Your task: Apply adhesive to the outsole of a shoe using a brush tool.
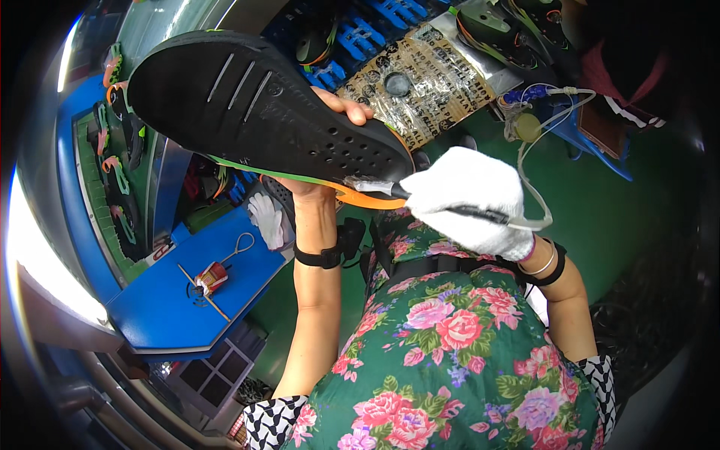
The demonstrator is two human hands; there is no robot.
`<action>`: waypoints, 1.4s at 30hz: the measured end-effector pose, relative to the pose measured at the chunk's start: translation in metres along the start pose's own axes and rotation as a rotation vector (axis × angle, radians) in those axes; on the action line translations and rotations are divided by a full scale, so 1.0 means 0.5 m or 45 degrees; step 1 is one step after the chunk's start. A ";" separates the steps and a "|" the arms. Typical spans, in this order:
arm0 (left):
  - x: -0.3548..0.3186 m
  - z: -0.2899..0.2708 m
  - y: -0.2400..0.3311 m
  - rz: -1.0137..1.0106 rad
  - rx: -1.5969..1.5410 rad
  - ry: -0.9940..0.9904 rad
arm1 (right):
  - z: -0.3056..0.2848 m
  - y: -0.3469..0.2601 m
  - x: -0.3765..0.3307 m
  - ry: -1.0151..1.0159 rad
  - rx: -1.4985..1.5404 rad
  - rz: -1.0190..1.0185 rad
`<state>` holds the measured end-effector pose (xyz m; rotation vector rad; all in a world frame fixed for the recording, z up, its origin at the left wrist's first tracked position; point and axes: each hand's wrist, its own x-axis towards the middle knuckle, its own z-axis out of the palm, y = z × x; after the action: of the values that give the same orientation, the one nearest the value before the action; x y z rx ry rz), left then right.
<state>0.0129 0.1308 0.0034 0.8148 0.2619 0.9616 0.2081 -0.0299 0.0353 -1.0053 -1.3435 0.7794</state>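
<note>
A large shoe [225, 97], black sole turned towards me with green and orange along its edge, is held up in my bare left hand [346, 106]. The fingers wrap round its narrower middle; part of the hand is hidden behind the shoe. My right hand [469, 196], in a white glove, is closed round a slim black pen-like tool [478, 214] with a clear hose [534, 222] at its back. The tool's front, wrapped in clear plastic, lies against the sole's edge near the perforated end. Its exact kind I cannot make out.
Below left is a blue table [161, 300] with white gloves [268, 217] and a small red container [212, 279]. More shoes [120, 195] line a rack at left. A taped cardboard surface [431, 82] lies ahead, with shoes [499, 34] beyond. The hose loops at right.
</note>
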 end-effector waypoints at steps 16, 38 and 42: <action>0.024 0.000 0.031 0.060 0.055 -0.089 | 0.005 -0.019 0.008 -0.097 -0.093 -0.029; 0.022 0.004 0.025 0.086 -0.018 -0.191 | 0.046 -0.082 0.018 -0.111 -0.198 -0.220; 0.020 -0.035 0.023 0.172 -0.026 -0.270 | 0.019 -0.056 0.003 -0.079 -0.243 -0.164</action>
<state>0.0019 0.1511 0.0008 0.9168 0.0137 0.9937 0.1961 -0.0382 0.0610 -1.0384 -1.5427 0.5979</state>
